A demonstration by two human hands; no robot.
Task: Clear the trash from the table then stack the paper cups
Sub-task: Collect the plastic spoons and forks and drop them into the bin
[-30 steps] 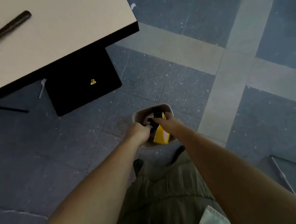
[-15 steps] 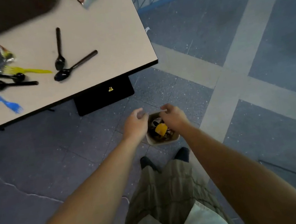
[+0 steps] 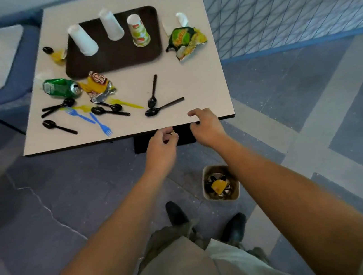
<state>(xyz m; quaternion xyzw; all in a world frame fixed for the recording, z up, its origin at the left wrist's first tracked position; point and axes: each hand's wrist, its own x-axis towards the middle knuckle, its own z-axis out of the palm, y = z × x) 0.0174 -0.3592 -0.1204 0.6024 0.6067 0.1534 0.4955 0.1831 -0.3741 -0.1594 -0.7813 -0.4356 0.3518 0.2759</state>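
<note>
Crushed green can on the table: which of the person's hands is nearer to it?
Left. The left hand hovers off the table's front edge, right of the green can; the right hand is farther right, over that edge.

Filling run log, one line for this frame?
left hand: empty; right hand: empty, at table edge; trash: on table; cups: unstacked on tray

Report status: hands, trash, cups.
Left hand and right hand empty, by table edge. Spoons, forks, can, wrappers on it. Three cups on tray, unstacked. Nothing in the way.
</note>
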